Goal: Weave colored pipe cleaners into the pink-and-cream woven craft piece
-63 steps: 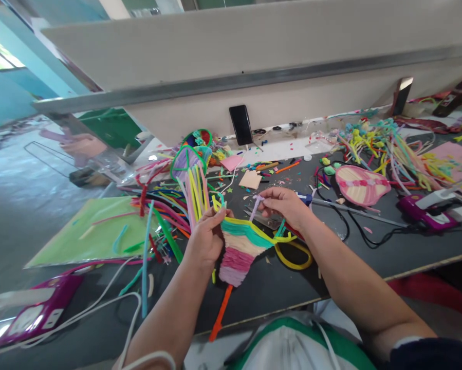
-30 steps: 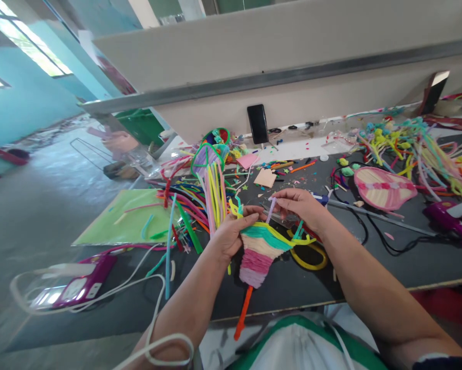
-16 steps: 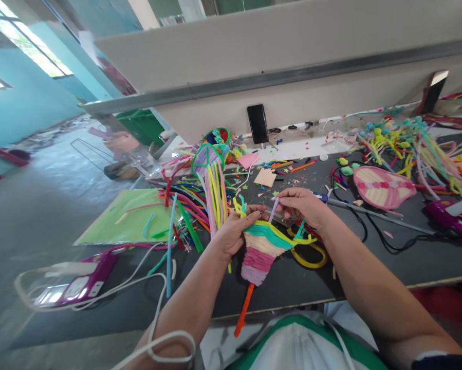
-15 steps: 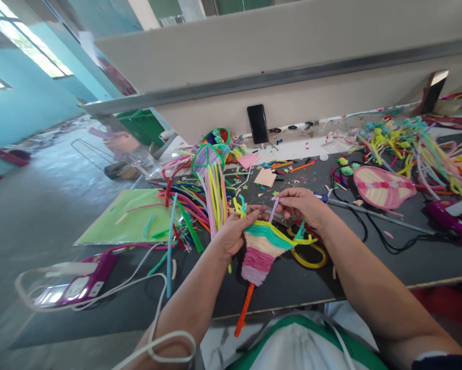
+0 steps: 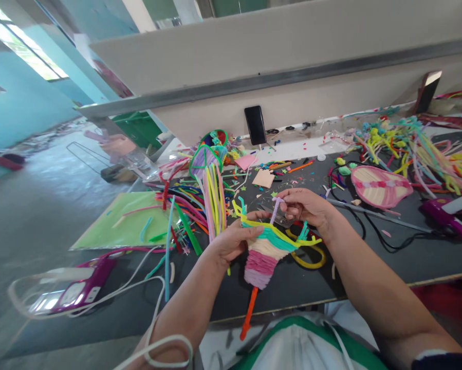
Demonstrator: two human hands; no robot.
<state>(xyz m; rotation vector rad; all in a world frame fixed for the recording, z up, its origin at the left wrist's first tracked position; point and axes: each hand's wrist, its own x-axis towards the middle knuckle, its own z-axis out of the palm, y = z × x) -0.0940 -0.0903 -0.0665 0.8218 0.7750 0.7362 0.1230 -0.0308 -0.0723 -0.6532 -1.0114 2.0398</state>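
Observation:
My left hand (image 5: pixel 236 239) grips the left side of a striped pipe-cleaner piece (image 5: pixel 267 249), its thumb on the yellow and teal rows. Cream, pink and lilac bands narrow downward to an orange stem (image 5: pixel 249 313) that hangs over the table edge. A lilac pipe cleaner (image 5: pixel 276 209) stands up from the top middle of the piece, and the closed fingers of my right hand (image 5: pixel 302 205) pinch its bent upper end. Loose yellow and teal ends stick out at both top corners. Yellow-handled scissors (image 5: pixel 311 259) lie behind the piece, partly hidden by it.
A phone (image 5: pixel 255 125) leans on the divider. Pipe-cleaner bundles (image 5: pixel 211 200) and a green sheet (image 5: pixel 118 221) lie left; a pink oval piece (image 5: pixel 381 186) lies right. Purple glue guns or similar devices (image 5: pixel 82 288) sit at both sides. A white cable (image 5: pixel 157 308) crosses near my left forearm.
My left thumb has shifted lower over the front of the striped piece. The piece has moved slightly right and down, while my right hand keeps its pinch on the lilac pipe cleaner.

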